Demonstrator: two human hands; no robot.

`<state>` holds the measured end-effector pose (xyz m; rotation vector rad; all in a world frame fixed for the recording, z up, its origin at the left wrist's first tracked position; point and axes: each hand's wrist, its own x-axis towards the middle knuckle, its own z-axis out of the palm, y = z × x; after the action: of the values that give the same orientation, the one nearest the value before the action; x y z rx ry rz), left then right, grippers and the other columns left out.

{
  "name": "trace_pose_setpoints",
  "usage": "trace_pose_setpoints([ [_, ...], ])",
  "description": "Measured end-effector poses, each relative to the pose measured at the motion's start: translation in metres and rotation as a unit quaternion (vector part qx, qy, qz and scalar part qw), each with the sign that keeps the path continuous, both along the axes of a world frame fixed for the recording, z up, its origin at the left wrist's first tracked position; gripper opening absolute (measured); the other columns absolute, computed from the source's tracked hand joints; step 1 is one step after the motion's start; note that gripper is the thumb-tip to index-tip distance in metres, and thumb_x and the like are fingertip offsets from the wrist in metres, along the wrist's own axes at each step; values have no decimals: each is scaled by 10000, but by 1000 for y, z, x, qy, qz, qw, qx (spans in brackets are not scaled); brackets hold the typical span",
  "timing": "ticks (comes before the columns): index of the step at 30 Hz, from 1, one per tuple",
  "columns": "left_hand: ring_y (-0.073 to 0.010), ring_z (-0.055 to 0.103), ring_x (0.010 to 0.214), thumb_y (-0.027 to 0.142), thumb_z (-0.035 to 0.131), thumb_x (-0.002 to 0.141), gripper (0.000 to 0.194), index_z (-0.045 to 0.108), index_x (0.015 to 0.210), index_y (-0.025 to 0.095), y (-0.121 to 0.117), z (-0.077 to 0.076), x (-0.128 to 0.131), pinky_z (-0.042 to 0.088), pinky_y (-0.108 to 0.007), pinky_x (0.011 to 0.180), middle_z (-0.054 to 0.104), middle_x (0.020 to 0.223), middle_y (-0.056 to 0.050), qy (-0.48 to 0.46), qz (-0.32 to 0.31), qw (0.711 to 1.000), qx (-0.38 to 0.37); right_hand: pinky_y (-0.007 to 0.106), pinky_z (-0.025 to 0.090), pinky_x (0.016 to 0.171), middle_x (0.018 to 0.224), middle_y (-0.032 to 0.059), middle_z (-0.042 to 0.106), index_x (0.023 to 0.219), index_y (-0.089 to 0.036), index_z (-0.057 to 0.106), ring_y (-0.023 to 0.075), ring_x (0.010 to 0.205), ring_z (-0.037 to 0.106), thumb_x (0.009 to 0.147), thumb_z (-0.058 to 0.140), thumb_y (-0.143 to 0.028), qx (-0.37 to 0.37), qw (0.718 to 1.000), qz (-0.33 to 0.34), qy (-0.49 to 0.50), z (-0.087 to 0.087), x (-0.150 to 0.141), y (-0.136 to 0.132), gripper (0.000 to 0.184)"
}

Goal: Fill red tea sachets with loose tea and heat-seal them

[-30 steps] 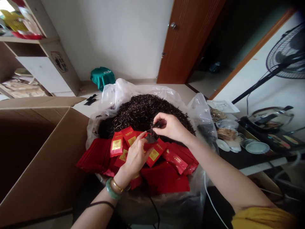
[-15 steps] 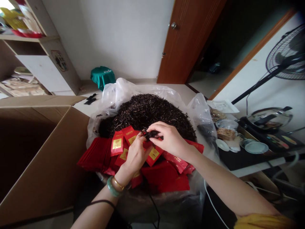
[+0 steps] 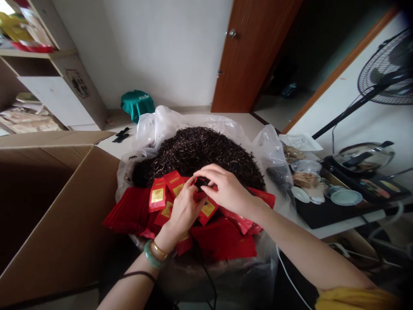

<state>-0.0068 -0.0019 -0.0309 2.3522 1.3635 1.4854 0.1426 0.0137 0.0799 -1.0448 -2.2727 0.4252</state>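
So the big heap of dark dried leaves is the thing to look at here, sitting in a clear plastic bag that's bunched up around it. Right at the near edge of the heap, both hands are close together over one small red packet. The left hand has it pinched between thumb and fingers, with dark bits showing at its mouth. The right hand is curled over that mouth, fingers and thumb bent in toward each other, but I honestly can't tell if it's gripping leaves or just the packet's edge. On the near side of the heap there are loose red packets with gold labels, plus a thick row of red packets off its near left and a flat red bunch nearer than the loose ones. Left of the heap is an open cardboard box, and beyond its far left there's something under a green cover. To the right of the heap is a dark tabletop with a clear tub and a glass lid, and a black fan stands past the heap's far right
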Motion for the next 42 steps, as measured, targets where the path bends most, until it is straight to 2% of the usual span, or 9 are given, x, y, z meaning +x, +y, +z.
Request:
trace_pose_setpoints([
  [4, -285, 634, 1110, 284, 606, 865, 278, 410, 1042, 197, 0, -1, -1, 603, -372, 709, 540, 1297, -217, 6, -8, 1000, -9, 414, 538, 934, 1345, 144, 551, 1329, -184, 518, 261, 1194, 569, 800, 603, -125, -77, 997, -29, -10, -9, 5, 12, 540],
  [8, -291, 635, 1105, 275, 601, 866, 282, 406, 1051, 190, 0, 0, -2, 602, -357, 672, 500, 1329, -238, 5, -12, 1000, -11, 334, 593, 794, 1068, 76, 722, 1214, -206, 626, 197, 910, 702, 802, 587, -108, -179, 984, 1, 4, -13, 4, 16, 426],
  [13, -302, 610, 1139, 272, 612, 858, 309, 400, 1068, 192, 0, 2, -3, 603, -363, 675, 477, 1341, -230, -3, -15, 1000, -25, 268, 593, 756, 965, 58, 740, 1008, -166, 717, 150, 804, 705, 788, 578, -85, -145, 986, 5, 77, -2, 0, 4, 273],
  [18, -305, 533, 1226, 228, 615, 851, 317, 397, 1078, 191, 0, 0, -2, 575, -424, 818, 465, 1314, -208, -4, -23, 1000, -9, 275, 590, 773, 1068, 67, 721, 1102, -179, 672, 161, 896, 709, 877, 499, -161, -129, 984, -24, 119, -7, 11, 21, 284],
  [25, -261, 590, 1071, 208, 612, 849, 320, 403, 1091, 187, 2, -1, -1, 560, -410, 802, 509, 1161, -156, -3, -28, 1000, 10, 327, 433, 1028, 1306, 152, 596, 1266, -123, 575, 255, 1220, 555, 779, 614, -71, -152, 947, -112, -259, -61, 24, 91, 491],
  [29, -238, 602, 1016, 212, 608, 853, 312, 405, 1088, 189, 3, -1, 0, 558, -386, 777, 526, 1122, -135, -13, -33, 999, 9, 329, 463, 961, 1250, 146, 616, 1217, -160, 603, 282, 1191, 560, 697, 670, -20, -170, 925, -92, -327, -74, 5, 104, 543],
  [35, -244, 599, 1031, 243, 588, 867, 275, 408, 1069, 197, 3, 0, -1, 559, -382, 770, 527, 1128, -133, -17, -26, 999, 12, 323, 498, 848, 1177, 155, 600, 1046, -151, 663, 255, 1058, 618, 833, 552, -45, -170, 903, -114, -377, -78, -8, 107, 263],
  [39, -245, 596, 1039, 244, 568, 875, 244, 411, 1056, 202, 2, 2, -1, 561, -387, 777, 526, 1136, -131, -7, -26, 1000, 14, 400, 516, 857, 1188, 106, 594, 1136, -156, 598, 222, 1029, 604, 910, 570, -250, -163, 903, -136, -374, -84, -3, 107, 247],
  [42, -246, 596, 1048, 231, 565, 873, 242, 412, 1058, 206, 1, 2, -1, 559, -394, 786, 523, 1145, -132, -5, -25, 1000, 7, 333, 502, 814, 1086, 120, 648, 1023, -141, 651, 217, 970, 629, 865, 584, -135, -159, 913, -137, -349, -86, 0, 107, 171],
])
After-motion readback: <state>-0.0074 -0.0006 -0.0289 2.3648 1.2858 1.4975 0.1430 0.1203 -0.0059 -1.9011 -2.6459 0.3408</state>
